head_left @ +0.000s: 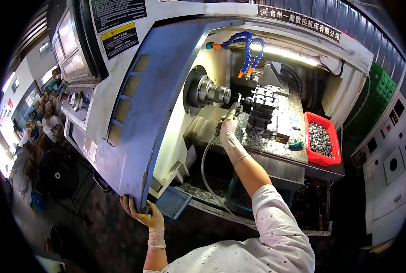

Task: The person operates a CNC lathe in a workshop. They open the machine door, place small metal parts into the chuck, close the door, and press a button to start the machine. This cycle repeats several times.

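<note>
My gloved right hand (230, 123) reaches into a lathe and is closed round an air blow gun (238, 106), whose thin nozzle points up near the chuck. A grey hose (204, 170) trails from it, down and out over the machine's front edge. Just left of the gun, the metal collet chuck (217, 93) sticks out of the spindle; whether a part sits in it I cannot tell. To the right of the gun stands the tool holder block (263, 98). With its fingers curled round the lower corner of the blue sliding door (150, 91), my gloved left hand (149, 217) grips it.
A red plastic basket (308, 123) full of small metal parts rests at the right on the machine bed. Blue segmented coolant hoses (246, 41) with orange tips hang above the tooling. Metal chips litter the slide (280, 149). A black fan (57, 175) stands far left.
</note>
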The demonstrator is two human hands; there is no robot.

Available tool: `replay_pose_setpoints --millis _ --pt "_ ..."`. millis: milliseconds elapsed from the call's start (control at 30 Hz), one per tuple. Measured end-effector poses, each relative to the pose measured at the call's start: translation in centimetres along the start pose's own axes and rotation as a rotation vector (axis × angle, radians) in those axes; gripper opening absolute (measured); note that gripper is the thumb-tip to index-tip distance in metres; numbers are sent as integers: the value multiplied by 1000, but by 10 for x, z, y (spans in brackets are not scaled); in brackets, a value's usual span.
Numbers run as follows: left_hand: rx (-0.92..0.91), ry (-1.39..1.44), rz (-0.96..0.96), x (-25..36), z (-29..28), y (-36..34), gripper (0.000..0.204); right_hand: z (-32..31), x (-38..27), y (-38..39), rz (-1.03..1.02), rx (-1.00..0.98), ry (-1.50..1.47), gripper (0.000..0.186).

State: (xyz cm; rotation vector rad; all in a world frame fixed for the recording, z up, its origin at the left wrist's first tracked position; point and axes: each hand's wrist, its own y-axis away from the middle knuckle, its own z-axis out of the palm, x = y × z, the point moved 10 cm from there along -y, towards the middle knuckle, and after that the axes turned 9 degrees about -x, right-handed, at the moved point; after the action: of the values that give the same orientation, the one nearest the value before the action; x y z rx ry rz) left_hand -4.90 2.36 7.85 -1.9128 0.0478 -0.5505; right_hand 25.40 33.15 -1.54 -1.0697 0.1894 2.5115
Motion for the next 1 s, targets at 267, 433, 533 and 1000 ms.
replay_pose_setpoints --millis 267,433,533,1000 --pt "7 -6 -6 1 1 -4 49 6 15 5 175 -34 23 36" --pt "4 -21 -19 4 4 -5 49 -22 -57 53 -92 -198 11 35" --pt "32 -33 -39 -4 -10 -2 49 -86 -124 122 -175 -87 227 30" --pt "27 -116 -89 6 -2 -6 52 -442 -204 259 -121 617 180 27"
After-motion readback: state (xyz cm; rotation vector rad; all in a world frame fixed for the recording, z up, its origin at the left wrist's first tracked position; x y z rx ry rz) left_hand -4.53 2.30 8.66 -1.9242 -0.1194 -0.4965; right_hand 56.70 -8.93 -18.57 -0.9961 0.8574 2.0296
